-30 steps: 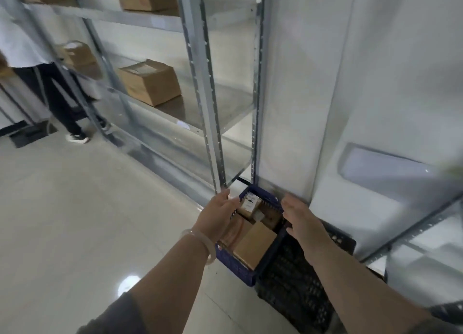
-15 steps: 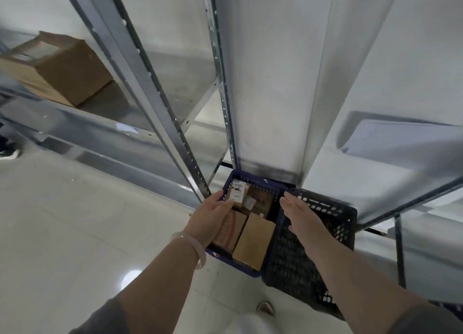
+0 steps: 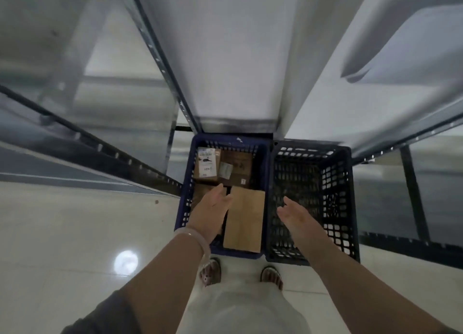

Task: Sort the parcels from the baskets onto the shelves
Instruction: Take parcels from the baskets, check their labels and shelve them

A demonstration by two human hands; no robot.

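A blue basket [image 3: 186,183] stands on the floor below me with several brown parcels in it. A plain brown parcel [image 3: 245,218] stands upright at its near right side. A labelled parcel [image 3: 207,164] and a darker box [image 3: 238,167] lie at the far end. My left hand [image 3: 213,210], fingers straight, reaches down inside the basket just left of the plain parcel and holds nothing. My right hand [image 3: 295,213] hovers open over the black basket [image 3: 335,183], which sits right beside the blue one and looks empty.
Metal shelf racks rise on both sides, with a perforated upright [image 3: 160,57] on the left and a grey shelf edge [image 3: 375,143] on the right. A grey panel [image 3: 225,57] stands behind the baskets. My feet [image 3: 270,277] are just in front of them on the glossy floor.
The view has tipped down onto the baskets. My left hand went from the blue basket's rim into the basket; my right hand shifted right, over the black basket.
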